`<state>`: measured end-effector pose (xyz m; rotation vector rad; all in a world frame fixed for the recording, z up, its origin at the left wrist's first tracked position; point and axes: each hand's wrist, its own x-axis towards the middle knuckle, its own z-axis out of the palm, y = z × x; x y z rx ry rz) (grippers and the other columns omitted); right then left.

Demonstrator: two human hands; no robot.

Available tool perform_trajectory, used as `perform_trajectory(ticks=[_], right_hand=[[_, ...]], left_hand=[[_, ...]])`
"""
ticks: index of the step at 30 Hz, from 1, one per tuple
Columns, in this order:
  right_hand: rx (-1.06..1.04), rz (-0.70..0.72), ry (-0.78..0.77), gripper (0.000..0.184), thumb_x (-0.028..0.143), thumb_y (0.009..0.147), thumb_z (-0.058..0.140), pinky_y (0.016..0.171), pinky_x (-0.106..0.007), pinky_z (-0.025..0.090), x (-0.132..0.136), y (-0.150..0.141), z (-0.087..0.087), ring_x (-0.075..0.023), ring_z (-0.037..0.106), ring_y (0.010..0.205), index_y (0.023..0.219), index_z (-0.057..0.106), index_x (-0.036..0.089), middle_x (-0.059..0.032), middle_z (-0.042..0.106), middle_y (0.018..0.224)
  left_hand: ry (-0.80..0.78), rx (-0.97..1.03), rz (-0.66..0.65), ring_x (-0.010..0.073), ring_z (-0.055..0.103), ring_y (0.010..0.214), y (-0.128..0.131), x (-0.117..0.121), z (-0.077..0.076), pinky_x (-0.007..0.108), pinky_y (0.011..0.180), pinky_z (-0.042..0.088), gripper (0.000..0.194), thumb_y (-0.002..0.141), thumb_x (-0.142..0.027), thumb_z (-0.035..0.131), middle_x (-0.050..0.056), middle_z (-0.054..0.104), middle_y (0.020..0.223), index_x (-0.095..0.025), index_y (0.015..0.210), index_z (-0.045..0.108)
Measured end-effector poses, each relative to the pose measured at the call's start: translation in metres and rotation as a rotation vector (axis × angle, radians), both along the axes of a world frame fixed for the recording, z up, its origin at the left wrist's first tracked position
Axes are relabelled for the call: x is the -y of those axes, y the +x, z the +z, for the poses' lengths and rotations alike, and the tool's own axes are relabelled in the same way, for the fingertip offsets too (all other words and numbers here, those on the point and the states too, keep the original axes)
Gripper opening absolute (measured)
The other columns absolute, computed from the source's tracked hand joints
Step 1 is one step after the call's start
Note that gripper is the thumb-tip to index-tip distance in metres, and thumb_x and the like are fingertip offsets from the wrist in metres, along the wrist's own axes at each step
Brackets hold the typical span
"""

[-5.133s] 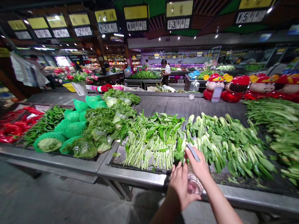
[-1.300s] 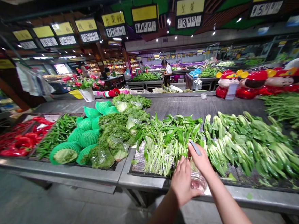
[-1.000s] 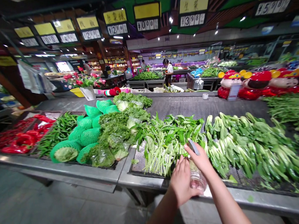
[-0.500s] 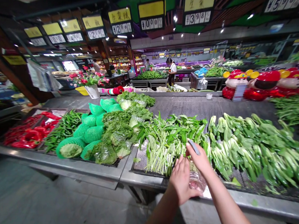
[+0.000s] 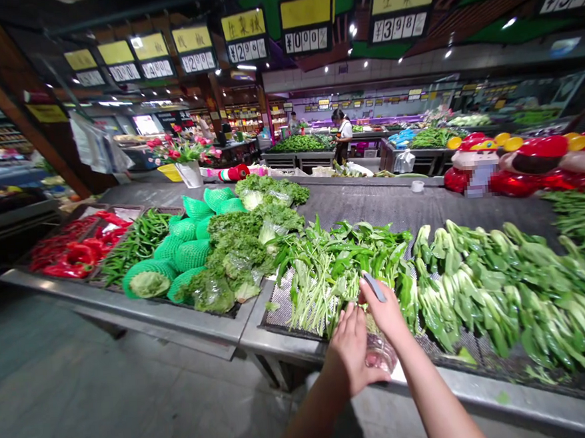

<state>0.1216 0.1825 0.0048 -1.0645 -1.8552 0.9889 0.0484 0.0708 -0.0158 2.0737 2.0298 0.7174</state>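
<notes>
My left hand is curved around the left side of a clear, round jar at the front edge of the stall, its thumb near the base. Something pinkish shows through the jar's lower part. My right hand is closed on a slim grey handle that sticks up past the fingers; its other end is hidden, so I cannot tell the kind of tool. Just behind both hands lie leafy greens with long stems on a mesh tray. Bok choy spreads to the right of my right hand.
Left of the greens are curly lettuce, heads in green foam nets, green chillies and red peppers. A metal edge runs along the front. Price signs hang overhead. A person stands farther back.
The whole scene has shifted slightly right in view, while my hands appear a little farther left. Both hands keep their hold on the jar and the grey handle.
</notes>
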Motion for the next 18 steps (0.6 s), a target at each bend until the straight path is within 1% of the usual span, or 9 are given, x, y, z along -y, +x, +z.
perform_trajectory(ticks=[3, 5, 8, 12, 14, 18], right_hand=[[0.002, -0.007, -0.013, 0.042, 0.053, 0.084, 0.038, 0.061, -0.031, 0.042, 0.001, -0.002, -0.001, -0.0179, 0.055, 0.059, 0.068, 0.057, 0.02, -0.003, 0.06, 0.066], [-0.004, -0.005, -0.03, 0.04, 0.053, 0.082, 0.04, 0.063, -0.032, 0.043, 0.001, -0.004, -0.001, -0.0191, 0.057, 0.064, 0.076, 0.06, 0.02, -0.0044, 0.063, 0.073], [-0.018, 0.022, -0.044, 0.039, 0.053, 0.081, 0.043, 0.065, -0.033, 0.044, 0.002, -0.009, -0.001, -0.02, 0.058, 0.068, 0.088, 0.061, 0.019, -0.0054, 0.064, 0.079], [-0.075, 0.072, -0.031, 0.04, 0.052, 0.081, 0.042, 0.067, -0.034, 0.045, 0.005, -0.014, 0.002, -0.0205, 0.058, 0.073, 0.094, 0.06, 0.019, -0.0056, 0.064, 0.082], [-0.063, 0.083, -0.017, 0.038, 0.052, 0.082, 0.041, 0.067, -0.034, 0.044, 0.008, -0.016, 0.005, -0.02, 0.058, 0.072, 0.088, 0.06, 0.02, -0.0049, 0.064, 0.079], [0.014, 0.055, 0.029, 0.039, 0.051, 0.084, 0.038, 0.062, -0.032, 0.042, 0.014, -0.018, 0.01, -0.0178, 0.054, 0.06, 0.065, 0.054, 0.021, -0.0022, 0.059, 0.065]], left_hand=[[-0.001, -0.002, 0.01, 0.0337, 0.019, 0.132, -0.002, 0.003, 0.0, 0.049, 0.109, 0.025, 0.123, 0.042, -0.051, 0.083, 0.021, 0.029, 0.14, -0.01, 0.136, 0.016], [0.001, -0.001, 0.004, 0.0339, 0.019, 0.132, -0.004, 0.005, 0.0, 0.049, 0.108, 0.025, 0.123, 0.042, -0.051, 0.083, 0.021, 0.03, 0.14, -0.011, 0.137, 0.015], [0.013, 0.013, 0.005, 0.0341, 0.019, 0.132, -0.007, 0.007, -0.001, 0.05, 0.108, 0.025, 0.123, 0.043, -0.05, 0.083, 0.021, 0.03, 0.14, -0.011, 0.137, 0.014], [0.05, 0.034, 0.03, 0.0337, 0.02, 0.132, -0.01, 0.01, -0.005, 0.05, 0.107, 0.026, 0.123, 0.044, -0.047, 0.084, 0.021, 0.03, 0.14, -0.012, 0.137, 0.012], [0.062, 0.036, 0.029, 0.0342, 0.02, 0.132, -0.011, 0.012, -0.007, 0.051, 0.107, 0.027, 0.123, 0.044, -0.047, 0.084, 0.021, 0.03, 0.14, -0.012, 0.137, 0.012], [0.061, 0.037, 0.017, 0.0347, 0.021, 0.131, -0.015, 0.016, -0.007, 0.051, 0.106, 0.028, 0.122, 0.046, -0.049, 0.083, 0.021, 0.029, 0.14, -0.011, 0.137, 0.012]])
